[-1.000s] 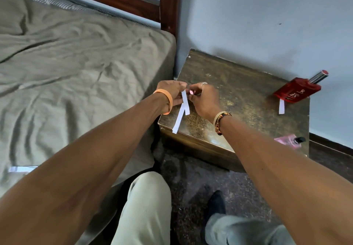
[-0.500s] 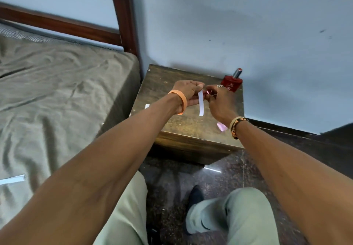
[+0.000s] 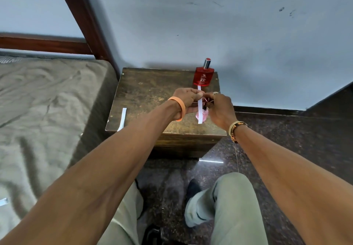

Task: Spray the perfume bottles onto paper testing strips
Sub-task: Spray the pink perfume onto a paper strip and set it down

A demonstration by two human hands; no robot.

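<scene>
Two bottles logged on worktop (image 3: 149,91): red bottle (image 3: 203,76) upright at far right corner, close to wall; pink bottle (image 3: 205,115) toward right edge, mostly hidden behind hands.

Left hand (image 3: 188,99) clenched on strip (image 3: 200,110), pinching top end between thumb and fingers. Strip held hanging straight down, directly in front of pink bottle. Right hand (image 3: 221,109) just beside strip, fingers curled toward strip and bottle top. Cannot tell whether grasping strip, cap, or nothing.

Also noted: second strip (image 3: 199,88) lying flat, touching front of red bottle; third strip (image 3: 122,119) by near left corner, near end reaching or just past near edge; fourth strip (image 3: 3,201) on bed (image 3: 47,101).

Judged step: readying strip for pink bottle. No spraying seen.

Risks from here:
- Tipping pink bottle, or pushing it off right edge, with right hand crowded low around it.
- Missing strip: narrow, limp, held at one end only, likely to swing away under a burst. Nozzle direction not visible.
- Wetting left fingers by spraying too near pinch.
- Mixing scents through mist drifting onto second strip.
- Sweeping third strip to floor with left forearm.
</scene>
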